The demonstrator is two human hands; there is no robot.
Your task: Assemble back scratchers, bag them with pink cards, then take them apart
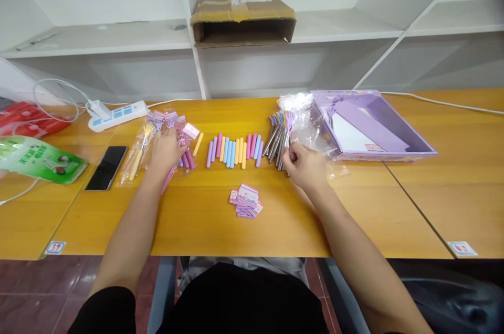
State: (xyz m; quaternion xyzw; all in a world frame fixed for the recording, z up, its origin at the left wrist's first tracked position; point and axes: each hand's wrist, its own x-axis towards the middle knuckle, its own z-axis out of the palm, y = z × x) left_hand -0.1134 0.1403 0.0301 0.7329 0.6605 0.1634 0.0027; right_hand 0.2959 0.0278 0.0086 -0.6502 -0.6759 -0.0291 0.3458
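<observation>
My left hand [167, 150] is curled over a pile of bagged sticks with hand-shaped heads, apparently back scratchers [187, 159]; its fingertips are lost among the clear bags. One bagged yellow back scratcher [136, 163] lies left of it. My right hand [303, 163] pinches at the edge of a bundle of metal rods [275, 142] with small coloured hand-shaped heads. Between the hands, a row of coloured handle tubes [230, 152] in purple, pink, yellow and blue lies side by side. A stack of printed cards [246, 201] sits nearer to me.
A purple box [394, 156] stands open at the right, beside crumpled clear plastic [305, 118]. Toward the left are a phone [106, 168], a power strip [120, 115] with cables, and a green packet [43, 159]. A cardboard box [244, 8] rests on the shelf above.
</observation>
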